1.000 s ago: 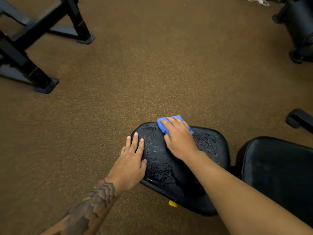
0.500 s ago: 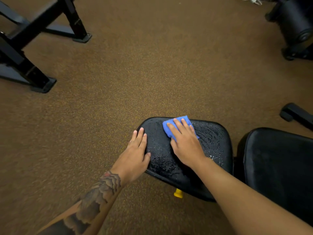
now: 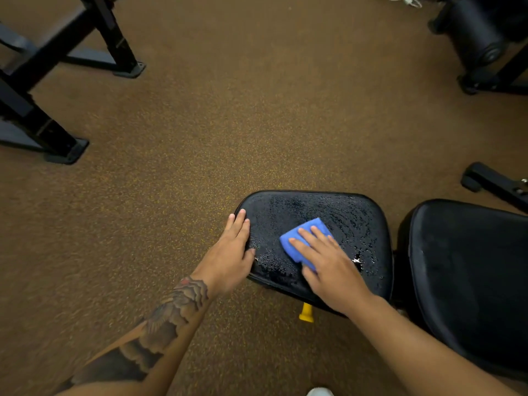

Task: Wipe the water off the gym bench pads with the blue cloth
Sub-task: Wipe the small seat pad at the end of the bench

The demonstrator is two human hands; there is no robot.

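A small black bench pad [image 3: 343,215] sits low in the middle of the head view, beaded all over with water drops. My right hand [image 3: 328,264] lies flat on the folded blue cloth [image 3: 300,241], pressing it onto the middle of this pad. My left hand [image 3: 231,252] rests flat on the pad's left edge, fingers together, holding nothing. A larger black pad [image 3: 471,275] lies just to the right, separated by a narrow gap.
Brown speckled floor [image 3: 257,124] surrounds the bench. A black steel frame with feet [image 3: 65,150] stands at the upper left. Dark equipment [image 3: 483,41] is at the upper right, and a black bar [image 3: 497,187] at the right. A yellow knob [image 3: 306,311] pokes out under the small pad.
My right hand has dragged the blue cloth from the pad's far edge back toward me, to the middle. My left hand stayed on the left edge.
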